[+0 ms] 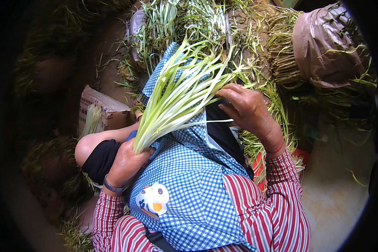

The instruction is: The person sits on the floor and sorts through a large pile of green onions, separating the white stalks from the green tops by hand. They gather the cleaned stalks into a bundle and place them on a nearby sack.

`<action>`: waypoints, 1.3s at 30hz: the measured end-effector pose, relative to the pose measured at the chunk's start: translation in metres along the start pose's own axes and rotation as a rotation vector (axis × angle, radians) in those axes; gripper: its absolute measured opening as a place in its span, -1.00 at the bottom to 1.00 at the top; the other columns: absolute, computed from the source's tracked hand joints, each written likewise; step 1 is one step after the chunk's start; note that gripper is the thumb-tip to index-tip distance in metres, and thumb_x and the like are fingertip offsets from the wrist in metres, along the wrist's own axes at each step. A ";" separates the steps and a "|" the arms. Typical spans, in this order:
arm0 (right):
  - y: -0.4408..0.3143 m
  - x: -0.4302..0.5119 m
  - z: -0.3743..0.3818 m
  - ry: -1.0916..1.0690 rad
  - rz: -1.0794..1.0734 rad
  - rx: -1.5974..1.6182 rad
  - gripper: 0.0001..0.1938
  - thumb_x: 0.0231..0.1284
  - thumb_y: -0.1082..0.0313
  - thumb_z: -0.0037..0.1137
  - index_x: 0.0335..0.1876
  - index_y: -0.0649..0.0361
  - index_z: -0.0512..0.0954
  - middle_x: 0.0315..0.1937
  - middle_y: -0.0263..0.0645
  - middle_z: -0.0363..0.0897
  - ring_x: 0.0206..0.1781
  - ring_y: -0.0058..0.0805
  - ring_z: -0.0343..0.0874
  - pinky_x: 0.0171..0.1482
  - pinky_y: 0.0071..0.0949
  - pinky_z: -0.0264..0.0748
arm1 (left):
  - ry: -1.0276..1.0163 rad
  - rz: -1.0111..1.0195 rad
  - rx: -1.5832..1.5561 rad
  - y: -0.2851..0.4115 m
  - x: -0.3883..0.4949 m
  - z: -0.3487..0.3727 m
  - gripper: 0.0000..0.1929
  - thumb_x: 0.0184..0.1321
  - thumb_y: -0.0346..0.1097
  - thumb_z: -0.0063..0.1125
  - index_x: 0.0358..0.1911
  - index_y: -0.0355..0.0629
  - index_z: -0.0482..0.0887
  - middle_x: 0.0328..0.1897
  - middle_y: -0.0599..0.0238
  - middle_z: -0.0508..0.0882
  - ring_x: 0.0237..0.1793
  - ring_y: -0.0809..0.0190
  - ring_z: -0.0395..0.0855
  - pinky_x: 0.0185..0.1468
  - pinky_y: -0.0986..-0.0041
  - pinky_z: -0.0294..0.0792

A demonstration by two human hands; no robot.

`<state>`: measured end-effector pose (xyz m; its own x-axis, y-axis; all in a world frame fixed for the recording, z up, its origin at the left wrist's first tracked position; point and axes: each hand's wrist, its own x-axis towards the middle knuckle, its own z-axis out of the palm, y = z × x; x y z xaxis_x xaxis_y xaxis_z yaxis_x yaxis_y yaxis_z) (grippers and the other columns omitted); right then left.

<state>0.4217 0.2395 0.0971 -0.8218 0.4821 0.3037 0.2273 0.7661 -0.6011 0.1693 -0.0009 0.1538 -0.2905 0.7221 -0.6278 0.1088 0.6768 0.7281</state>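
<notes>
My left hand (127,162) is closed around the lower ends of a bunch of long, pale yellow-green leaves, which look like blanched garlic chives (179,97). The bunch fans out up and to the right over my lap. At its right edge, the bent fingers of my right hand (247,105) touch the leaf tips. Whether they pinch a leaf is unclear. One pale stem sticks out sideways below that hand. Under the bunch lies a blue-and-white checked apron (189,176) with a cartoon animal patch.
A printed cardboard box (105,108) stands left of my knee, with a pale bundle of stems (93,119) against it. Ahead lie heaped leafy bundles (189,19). At upper right, brownish woven sacking (327,47) wraps a thick stalk bundle (283,47). Loose leaves (274,110) litter the floor.
</notes>
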 end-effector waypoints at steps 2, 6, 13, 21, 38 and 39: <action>0.002 -0.003 0.005 -0.020 0.003 0.008 -0.70 0.08 0.46 0.36 -0.04 0.21 0.61 -0.15 -0.11 0.68 -0.10 -0.07 0.70 -0.07 -0.24 0.63 | 0.015 0.022 0.012 -0.005 -0.003 0.004 -0.80 0.28 -0.39 0.21 -0.09 -0.34 0.66 -0.52 0.42 0.59 -0.55 0.46 0.50 -0.42 0.53 0.35; 0.008 -0.001 0.022 -0.003 0.039 -0.085 -0.79 0.15 0.42 0.32 -0.12 0.18 0.59 -0.22 -0.16 0.67 -0.16 -0.11 0.68 -0.12 -0.21 0.60 | 0.011 0.032 0.047 -0.012 0.008 -0.005 -0.78 0.28 -0.40 0.20 -0.06 -0.35 0.67 -0.45 0.35 0.65 -0.47 0.40 0.57 -0.34 0.48 0.44; 0.031 -0.007 0.042 0.099 0.046 0.165 -0.89 0.25 0.41 0.25 -0.20 0.21 0.55 -0.29 -0.14 0.64 -0.27 -0.10 0.67 -0.24 -0.28 0.57 | 0.047 0.129 0.150 -0.016 0.006 0.007 -0.75 0.26 -0.43 0.20 -0.02 -0.35 0.69 -0.26 0.23 0.74 -0.22 0.32 0.68 -0.07 0.44 0.52; 0.055 -0.013 0.071 0.173 0.418 0.802 -0.95 0.38 0.44 0.18 -0.16 0.23 0.60 -0.38 -0.38 0.67 -0.49 -0.67 0.59 -0.45 -0.61 0.50 | 0.064 0.225 0.224 -0.016 0.010 0.011 -0.74 0.27 -0.40 0.24 0.00 -0.34 0.69 -0.20 0.19 0.78 -0.15 0.29 0.72 -0.01 0.43 0.53; 0.106 -0.030 0.023 0.312 0.432 0.184 -0.81 0.29 0.49 0.20 -0.01 0.28 0.61 -0.09 -0.10 0.66 -0.04 -0.16 0.68 0.01 -0.37 0.57 | 0.051 -0.042 0.171 -0.006 0.006 -0.003 -0.68 0.24 -0.48 0.24 0.08 -0.34 0.66 -0.17 0.26 0.77 -0.20 0.34 0.66 -0.04 0.44 0.51; 0.102 -0.025 0.021 0.311 0.396 0.211 -0.81 0.28 0.50 0.21 -0.02 0.28 0.61 -0.10 -0.10 0.66 -0.06 -0.18 0.68 0.00 -0.38 0.57 | 0.050 -0.016 0.165 -0.008 0.008 -0.003 -0.67 0.24 -0.48 0.24 0.09 -0.34 0.66 -0.14 0.24 0.77 -0.17 0.34 0.67 -0.01 0.45 0.51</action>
<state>0.4546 0.2966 0.0131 -0.4936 0.8442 0.2089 0.3520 0.4136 -0.8397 0.1632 -0.0010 0.1434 -0.3403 0.7060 -0.6211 0.2576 0.7053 0.6605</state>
